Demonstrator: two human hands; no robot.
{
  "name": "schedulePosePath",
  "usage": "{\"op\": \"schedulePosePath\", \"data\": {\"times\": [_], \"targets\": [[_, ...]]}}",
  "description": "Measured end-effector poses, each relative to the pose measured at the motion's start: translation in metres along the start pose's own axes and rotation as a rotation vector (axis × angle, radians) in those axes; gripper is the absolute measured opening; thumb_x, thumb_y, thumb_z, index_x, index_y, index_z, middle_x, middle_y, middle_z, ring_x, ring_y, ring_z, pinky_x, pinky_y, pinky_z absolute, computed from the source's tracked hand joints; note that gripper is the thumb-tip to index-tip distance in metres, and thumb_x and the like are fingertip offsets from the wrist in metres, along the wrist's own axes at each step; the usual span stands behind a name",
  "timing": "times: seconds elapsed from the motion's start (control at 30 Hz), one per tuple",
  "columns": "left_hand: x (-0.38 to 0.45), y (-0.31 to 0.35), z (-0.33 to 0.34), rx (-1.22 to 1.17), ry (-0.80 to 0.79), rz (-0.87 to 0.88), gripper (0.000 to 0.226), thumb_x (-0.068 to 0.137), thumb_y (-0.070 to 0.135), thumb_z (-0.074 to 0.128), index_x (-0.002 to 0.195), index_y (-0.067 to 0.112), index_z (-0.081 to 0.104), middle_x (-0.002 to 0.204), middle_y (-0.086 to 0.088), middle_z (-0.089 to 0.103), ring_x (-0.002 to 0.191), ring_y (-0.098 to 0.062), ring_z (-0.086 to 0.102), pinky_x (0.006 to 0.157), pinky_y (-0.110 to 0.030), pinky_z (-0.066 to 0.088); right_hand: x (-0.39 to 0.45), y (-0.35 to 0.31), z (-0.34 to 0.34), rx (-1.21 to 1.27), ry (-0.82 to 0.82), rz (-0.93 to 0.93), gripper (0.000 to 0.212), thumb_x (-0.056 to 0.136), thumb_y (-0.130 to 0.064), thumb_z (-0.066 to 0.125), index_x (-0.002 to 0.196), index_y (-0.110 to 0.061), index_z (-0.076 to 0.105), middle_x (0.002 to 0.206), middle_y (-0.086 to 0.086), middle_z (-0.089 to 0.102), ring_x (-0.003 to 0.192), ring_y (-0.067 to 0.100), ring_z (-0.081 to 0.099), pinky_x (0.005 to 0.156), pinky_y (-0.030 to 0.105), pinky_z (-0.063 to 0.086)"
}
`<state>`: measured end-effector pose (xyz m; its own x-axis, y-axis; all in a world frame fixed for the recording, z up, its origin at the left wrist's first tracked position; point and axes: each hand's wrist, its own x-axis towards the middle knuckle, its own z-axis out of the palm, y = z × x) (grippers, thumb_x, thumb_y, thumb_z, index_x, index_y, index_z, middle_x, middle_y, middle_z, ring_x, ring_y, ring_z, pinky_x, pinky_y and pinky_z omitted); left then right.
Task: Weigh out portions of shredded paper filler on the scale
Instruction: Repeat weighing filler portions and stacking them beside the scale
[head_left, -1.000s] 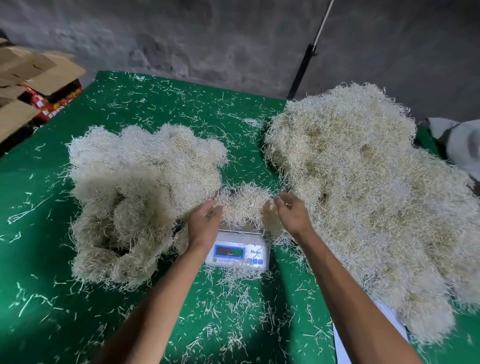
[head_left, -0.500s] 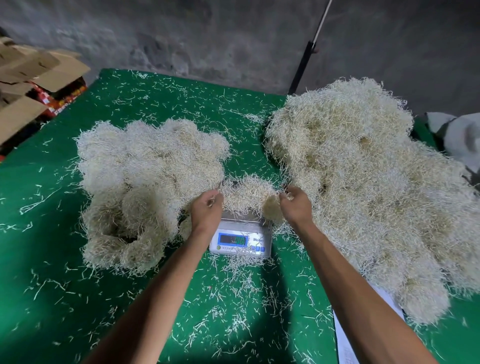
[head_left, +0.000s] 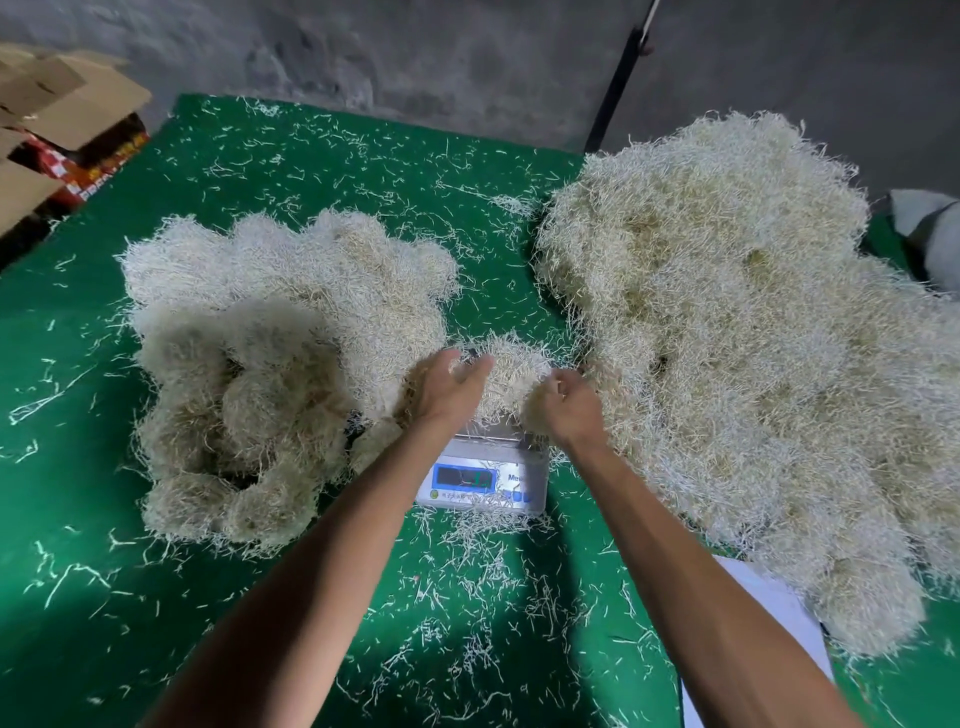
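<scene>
While loose, featherlight and springy, portion (head_left: 511, 376) on scale (head_left: 483, 475) needs cupping underneath; left hand (head_left: 447, 387) fingers relaxed, right hand (head_left: 569, 405) pinching strands.

A packing workshop: bare concrete wall (head_left: 467, 57), stacked cardboard boxes (head_left: 57, 109), green-covered worktable (head_left: 78, 364).

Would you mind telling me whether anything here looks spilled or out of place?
Yes: loose shreds are scattered across the green table cover, thickest just in front of the scale, and a few strands lie over its display, partly hiding the reading. Nothing looks damaged.
</scene>
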<state>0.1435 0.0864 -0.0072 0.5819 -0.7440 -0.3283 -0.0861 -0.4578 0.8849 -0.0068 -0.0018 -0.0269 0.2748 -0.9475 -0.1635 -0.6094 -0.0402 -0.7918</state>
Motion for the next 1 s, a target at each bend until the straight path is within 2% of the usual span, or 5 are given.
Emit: {"op": "schedulePosePath", "data": {"times": [0.13, 0.3, 0.5, 0.73, 1.0], "targets": [[0.014, 0.019, 0.020, -0.028, -0.165, -0.181, 0.094, 0.081, 0.087, 0.047, 0.158, 0.040, 0.020, 0.166, -0.004, 0.020, 0.147, -0.039, 0.030, 0.113, -0.060, 0.030, -0.006, -0.012, 0.011, 0.239, -0.314, -0.080, 0.043, 0.105, -0.038, 0.046, 0.148, -0.029, 0.048, 0.095, 0.019, 0.067, 0.074, 0.034, 0.063, 0.067, 0.052, 0.057], [0.025, 0.024, 0.026, -0.748, -0.355, -0.358, 0.059, 0.094, 0.061, 0.056, 0.133, 0.017, 0.062, 0.126, -0.019, 0.067, 0.110, -0.032, 0.069, 0.091, -0.044, 0.056, 0.001, -0.026, 0.017, 0.433, -0.089, -0.088, 0.045, 0.101, -0.056, 0.048, 0.133, -0.025, 0.053, 0.081, -0.011, 0.058, 0.062, 0.013, 0.050, 0.055, 0.030, 0.045], [-0.002, 0.028, 0.049, -0.442, -0.173, -0.338, 0.122, 0.049, 0.070, 0.078, 0.152, 0.020, 0.036, 0.147, -0.011, 0.049, 0.128, -0.027, 0.054, 0.095, -0.044, 0.047, 0.030, -0.024, 0.004, 0.382, 0.043, 0.182, 0.036, 0.102, -0.023, 0.061, 0.072, -0.007, 0.051, 0.060, -0.001, 0.048, 0.042, 0.012, 0.036, 0.040, 0.026, 0.032], [-0.007, 0.044, 0.054, -0.301, -0.154, -0.229, 0.106, 0.062, 0.074, 0.061, 0.147, 0.015, 0.035, 0.143, -0.014, 0.046, 0.109, -0.025, 0.046, 0.079, -0.036, 0.037, 0.060, -0.029, -0.031, 0.239, 0.025, 0.097, 0.045, 0.100, -0.019, 0.064, 0.059, -0.009, 0.048, 0.072, 0.008, 0.061, 0.033, 0.007, 0.032, 0.037, 0.024, 0.034], [-0.023, 0.055, 0.059, -0.333, -0.098, -0.222, 0.088, 0.071, 0.070, 0.056, 0.139, 0.017, 0.035, 0.126, -0.006, 0.046, 0.098, -0.016, 0.050, 0.074, -0.034, 0.039, 0.079, -0.034, -0.038, 0.150, 0.087, 0.038, 0.043, 0.101, -0.022, 0.063, 0.060, -0.011, 0.053, 0.038, -0.008, 0.035, 0.027, 0.008, 0.029, 0.031, 0.017, 0.031]]}}
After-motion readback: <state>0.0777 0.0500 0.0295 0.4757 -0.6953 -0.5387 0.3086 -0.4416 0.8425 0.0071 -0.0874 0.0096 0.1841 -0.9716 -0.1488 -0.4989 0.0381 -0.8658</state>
